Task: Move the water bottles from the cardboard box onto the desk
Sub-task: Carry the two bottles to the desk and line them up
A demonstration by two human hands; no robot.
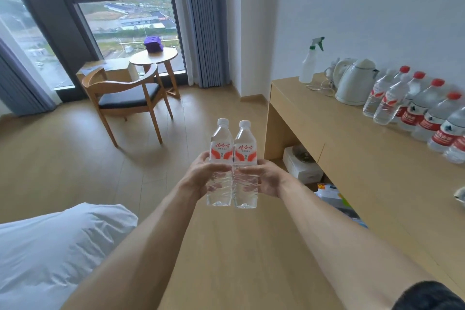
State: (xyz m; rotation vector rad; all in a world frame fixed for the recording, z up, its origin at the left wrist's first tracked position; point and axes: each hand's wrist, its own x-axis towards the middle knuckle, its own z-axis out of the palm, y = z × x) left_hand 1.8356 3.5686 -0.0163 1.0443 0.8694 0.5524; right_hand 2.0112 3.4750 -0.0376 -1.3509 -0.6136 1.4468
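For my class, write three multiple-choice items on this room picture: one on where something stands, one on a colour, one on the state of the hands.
1. Where does the white kettle stand?
A. on the round table
B. on the desk
C. on the floor

2. What colour are the caps of the two held bottles?
A. white
B. red
C. green

3. What are the hands doing?
A. resting open on the bed
B. each gripping one bottle
C. both gripping one bottle

Answers:
1 B, it sits on the desk beside the spray bottle.
2 A, the left bottle and right bottle have white caps.
3 B, the left hand and right hand curl round one each.
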